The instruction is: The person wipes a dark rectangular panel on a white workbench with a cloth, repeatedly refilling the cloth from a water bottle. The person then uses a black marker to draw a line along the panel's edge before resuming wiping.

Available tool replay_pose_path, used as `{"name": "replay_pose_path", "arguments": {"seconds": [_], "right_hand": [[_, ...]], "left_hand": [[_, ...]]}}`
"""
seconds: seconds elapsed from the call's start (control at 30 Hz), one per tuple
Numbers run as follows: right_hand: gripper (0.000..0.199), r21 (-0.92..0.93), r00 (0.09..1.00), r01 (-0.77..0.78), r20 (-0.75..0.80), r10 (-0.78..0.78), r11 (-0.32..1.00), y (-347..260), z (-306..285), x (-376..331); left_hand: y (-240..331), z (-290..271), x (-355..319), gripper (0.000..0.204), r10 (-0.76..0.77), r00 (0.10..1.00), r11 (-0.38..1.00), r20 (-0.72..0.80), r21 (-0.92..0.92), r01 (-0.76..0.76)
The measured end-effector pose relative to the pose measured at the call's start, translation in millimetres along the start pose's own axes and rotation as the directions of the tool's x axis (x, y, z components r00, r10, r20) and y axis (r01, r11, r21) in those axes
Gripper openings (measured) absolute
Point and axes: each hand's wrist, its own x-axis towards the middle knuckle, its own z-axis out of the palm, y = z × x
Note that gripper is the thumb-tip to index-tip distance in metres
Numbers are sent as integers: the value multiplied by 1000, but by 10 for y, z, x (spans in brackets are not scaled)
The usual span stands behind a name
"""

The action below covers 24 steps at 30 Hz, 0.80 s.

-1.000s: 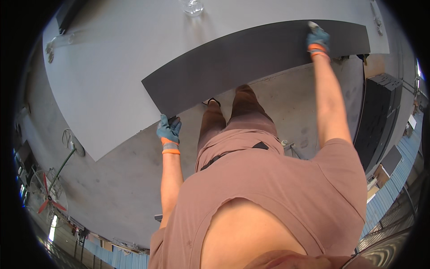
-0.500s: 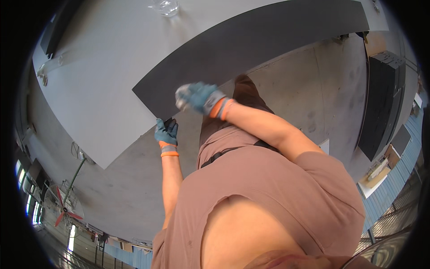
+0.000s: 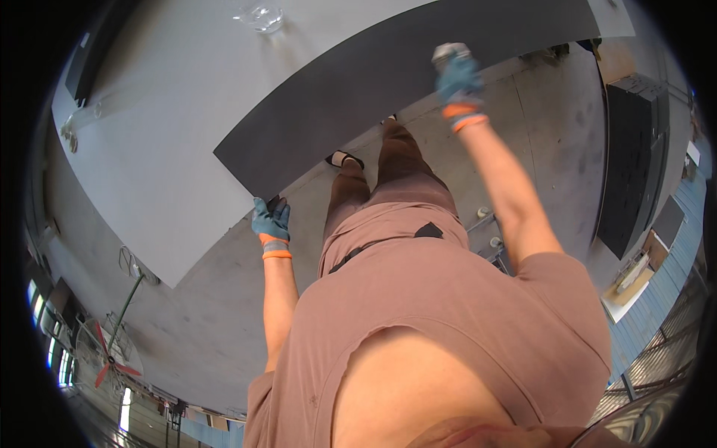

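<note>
White wad (image 3: 449,51) clutched, right grip (image 3: 459,81) | left grip (image 3: 270,219) unclear | clear container (image 3: 263,18), contents indistinct

Red-blade fan (image 3: 110,359) lwr L; blk stack (image 3: 626,179) R.

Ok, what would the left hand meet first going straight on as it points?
The left hand would likely meet the dark panel, at its near corner; depth is unclear there, so it might slip underneath.

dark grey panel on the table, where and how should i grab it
Probably pinch its near long edge, coming from the near side: the dark grey panel lies flat, with that edge running along the near edge of the pale table. The left hand is at its near left corner.
</note>
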Motion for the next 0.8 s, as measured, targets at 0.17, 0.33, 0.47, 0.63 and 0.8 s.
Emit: {"name": "replay_pose_path", "arguments": {"seconds": [0.17, 0.33, 0.47, 0.63, 0.8], "right_hand": [[43, 656, 868, 341, 56, -493, 673, -1613, -392, -1183], [39, 416, 910, 369, 21, -415, 831, -915, -333, -873], [25, 313, 950, -37, 305, -64, 949, 273, -474, -190], [27, 538, 912, -20, 355, -205, 842, -608, -432, -772], [33, 398, 814, 86, 501, -295, 913, -1321, -378, -1277]], "left_hand": [[-38, 53, 9, 51, 54, 998, 999, -16, -7, -54], [22, 19, 17, 51, 29, 999, 999, -32, 17, -29], [-1, 63, 3, 50, 43, 998, 999, -35, 19, -42], [-42, 52, 32, 51, 45, 998, 999, -40, -16, -45], [-26, 82, 63, 49, 60, 997, 998, -42, 9, -59]]}}
